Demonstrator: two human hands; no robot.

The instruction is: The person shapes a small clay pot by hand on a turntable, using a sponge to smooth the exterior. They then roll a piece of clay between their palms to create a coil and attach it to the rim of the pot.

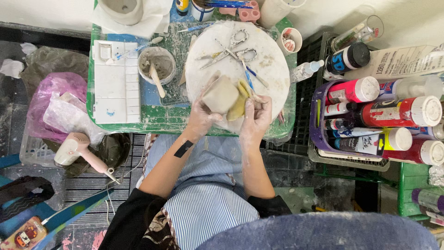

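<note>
A: Cramped studio corner. Dark floor, small green table [152,121] crusted with dried clay, person seated at it in a striped apron [208,185].

B: Hands?

A: Both over the near edge of the round white board [273,69]. Left hand [201,115] cups a squarish grey clay piece [221,95], fingers wrapped around its side. Right hand [256,115] presses a yellow sponge [239,104] against the piece, fingers curled onto it. Both smeared with slip.

B: Step?

A: Looks like smoothing or wiping the surface, mid-way by my read. Next move likely calls for turning the piece in the left hand so the sponge meets a fresh face, with light pressure; wet clay dents easily.

B: Behind that?

A: Scissors [236,44] and a blue-handled tool [252,76] lying on the board. Left of it, a slip cup [157,62] with a stick standing in it, then a white paint palette [115,85].

B: Packaging?

A: Right side, purple basket [317,139] of paint bottles lying flat: red bodies, white caps, one pink [354,90]. Above them a black jar with a blue label [347,59], and a pale cardboard carton [407,60] on its side. Small clear spray bottle [305,71] at the table's edge.

B: Floor?

A: Pink hair dryer [81,150] at left, beside pink plastic bags [55,104].
</note>
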